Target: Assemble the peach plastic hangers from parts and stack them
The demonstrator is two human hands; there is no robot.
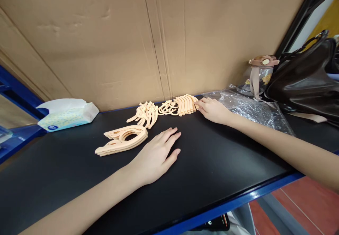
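Observation:
My left hand (156, 155) lies flat on the black tabletop, fingers spread and holding nothing. Just left of it is a stack of peach plastic folding hanger arms (124, 139) with a rounded opening. My right hand (212, 108) reaches to the back, its fingertips closed on the end piece of a row of curved peach hanger arms (185, 104). Beside that row are several loop-shaped peach hooks (168, 108). Farther left sits a loose pile of smaller curved peach pieces (147, 114). My right fingers partly hide the end of the row.
A tissue pack (67, 115) stands at the back left. Clear plastic wrap (246, 106) lies right of my right hand, before a drinking bottle (262, 74) and a dark brown bag (304, 79). Cardboard (106, 44) backs the table; its front edge (238, 201) is blue.

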